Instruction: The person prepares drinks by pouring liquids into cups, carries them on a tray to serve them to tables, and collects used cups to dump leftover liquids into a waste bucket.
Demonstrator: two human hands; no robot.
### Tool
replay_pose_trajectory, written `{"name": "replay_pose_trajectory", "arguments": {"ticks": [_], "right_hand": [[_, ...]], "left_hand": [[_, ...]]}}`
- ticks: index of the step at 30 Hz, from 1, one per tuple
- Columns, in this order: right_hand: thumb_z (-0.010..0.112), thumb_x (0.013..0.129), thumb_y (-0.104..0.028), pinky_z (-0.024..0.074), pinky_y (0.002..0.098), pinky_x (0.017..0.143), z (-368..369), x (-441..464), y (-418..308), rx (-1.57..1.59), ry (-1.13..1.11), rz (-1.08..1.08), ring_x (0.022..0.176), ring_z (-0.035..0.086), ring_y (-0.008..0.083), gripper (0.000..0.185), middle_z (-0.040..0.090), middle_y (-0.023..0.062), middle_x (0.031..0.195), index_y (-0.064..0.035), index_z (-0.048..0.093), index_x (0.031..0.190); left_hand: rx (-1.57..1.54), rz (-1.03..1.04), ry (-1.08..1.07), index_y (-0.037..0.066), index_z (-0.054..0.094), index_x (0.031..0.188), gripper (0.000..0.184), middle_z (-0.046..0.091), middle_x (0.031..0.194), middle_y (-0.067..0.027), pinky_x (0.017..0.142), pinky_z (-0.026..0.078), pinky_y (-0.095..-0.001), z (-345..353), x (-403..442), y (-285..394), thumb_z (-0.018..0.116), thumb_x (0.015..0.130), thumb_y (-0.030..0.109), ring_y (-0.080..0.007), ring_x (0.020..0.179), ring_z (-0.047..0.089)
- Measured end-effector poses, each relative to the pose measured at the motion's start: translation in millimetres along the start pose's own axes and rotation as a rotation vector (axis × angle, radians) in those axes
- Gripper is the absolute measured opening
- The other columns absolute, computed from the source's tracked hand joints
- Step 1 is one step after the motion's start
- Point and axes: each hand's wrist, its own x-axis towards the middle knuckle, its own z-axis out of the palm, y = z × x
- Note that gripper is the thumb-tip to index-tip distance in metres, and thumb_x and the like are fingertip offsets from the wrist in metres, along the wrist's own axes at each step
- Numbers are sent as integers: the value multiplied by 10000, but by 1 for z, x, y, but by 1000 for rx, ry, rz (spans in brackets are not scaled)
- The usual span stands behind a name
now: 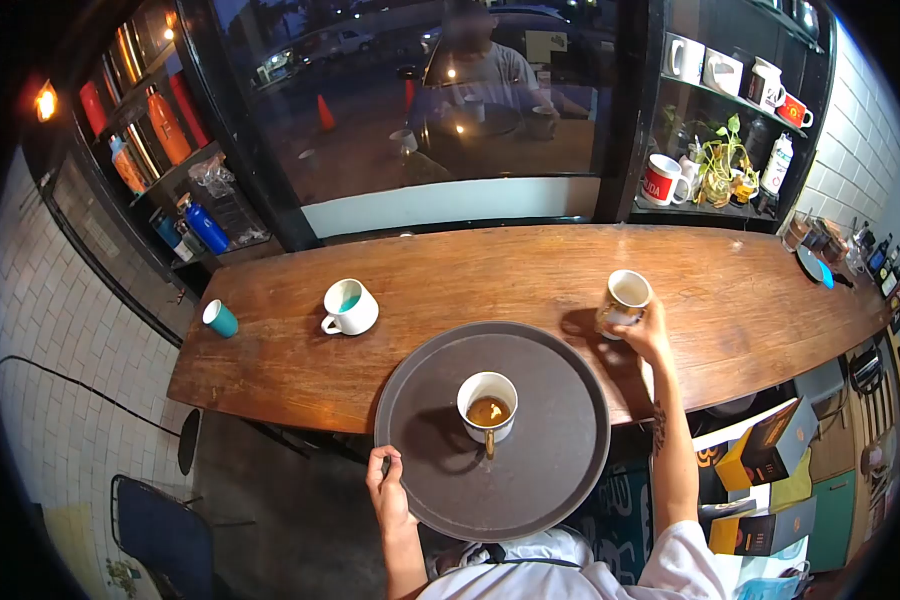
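My left hand (390, 492) is closed on the left rim of a round dark serving tray (555, 450), which sits in front of my body and overlaps the table's near edge. On the tray stands a white mug (487, 388) with a gold-coloured handle and brown liquid in the bottom. Over the table to the right, my right hand (648, 332) has its fingers wrapped round a white cup (627, 290) with a brownish pattern. That cup is roughly upright; whether its base touches the wood I cannot tell.
On the wooden table (490, 275) stand a white mug with a teal inside (353, 310) and a small teal cup (220, 319). Shelves with bottles (202, 222) and mugs (662, 180) flank the window. Boxes (770, 445) lie low right; a dark chair (160, 530) stands low left.
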Motion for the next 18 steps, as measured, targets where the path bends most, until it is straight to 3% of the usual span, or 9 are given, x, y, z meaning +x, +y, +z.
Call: {"name": "replay_pose_trajectory", "arguments": {"ticks": [5,8,11,13,14,15,17,18], "right_hand": [[828,524,-12,489,351,903,-33,-11,10,83,26,11,1022,609,203,675,632,100,1099,-20,562,1144],[855,546,-56,471,365,929,-42,-13,29,-65,65,-20,1078,574,224,768,590,121,1174,-29,506,1230],[849,578,-84,471,387,937,-50,-24,23,145,49,78,1104,566,265,846,551,159,1216,-12,420,1303],[827,632,-91,457,404,955,-61,-33,12,-298,303,-138,1151,527,304,905,496,204,1263,-14,326,1382],[788,682,-76,449,413,957,-63,-39,-23,-311,320,-140,1167,504,315,869,451,224,1289,-12,309,1404],[769,702,-63,458,404,940,-56,-45,-55,-301,371,-162,1114,536,309,773,506,201,1217,-5,374,1363],[782,709,-83,465,389,924,-39,-54,-77,-212,158,-334,1061,564,296,694,552,171,1133,-4,442,1309],[790,715,-118,468,383,924,-27,-59,-95,-98,-73,-278,1057,573,294,671,566,168,1131,-5,464,1290]], "left_hand": [[67,-1,48,99,548,898,129,482,878,20,773,400,-225,2,-1,-3,494,929,-14,-84,827,455],[8,-26,37,97,548,891,132,475,880,23,790,383,-222,2,0,-6,500,921,-21,-82,832,440],[14,-5,43,100,550,890,134,475,879,25,795,382,-226,1,-1,-8,506,918,-22,-82,835,437],[53,10,49,100,552,889,131,476,881,26,807,373,-227,5,-3,-4,511,919,-21,-81,841,433],[51,15,53,100,552,889,131,476,881,26,807,373,-227,5,-3,-5,511,919,-21,-81,841,433],[67,15,63,97,553,888,129,477,884,26,811,370,-226,4,-4,-6,512,919,-21,-82,843,432],[86,12,70,94,553,886,126,479,886,25,816,366,-226,4,-4,-9,513,919,-21,-82,846,430],[45,-2,68,92,554,882,126,480,886,25,819,364,-225,4,-4,-10,513,919,-22,-83,847,430]]}}
